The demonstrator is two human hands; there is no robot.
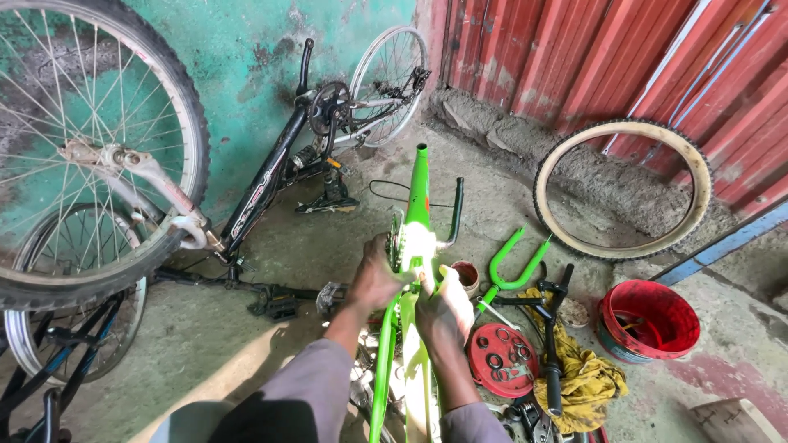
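1. I am looking down at a rough concrete floor (246, 328) in a bicycle workshop, with a flaking green wall (238, 49) behind and red corrugated sheeting (574, 57) to the right.
2. The bright green bicycle frame (417, 205) lies lengthwise between my arms, its open tube end pointing away towards the wall.
3. My left hand (376, 277) is wrapped around the frame near the crank area, fingers closed on it; my right hand (443, 310) presses on the same spot from the other side, fingers curled against the tube. I cannot tell whether either holds a small part.
4. I judge the step in hand to be work on the frame's bottom bracket, with both hands steadying it.
5. Next I would need a firm grip and a part from the red lid of bearings and rings (501, 359) just beside my right hand.
6. A green fork (517, 267), a yellow rag (583, 377) and a red bucket (648, 321) lie further right.
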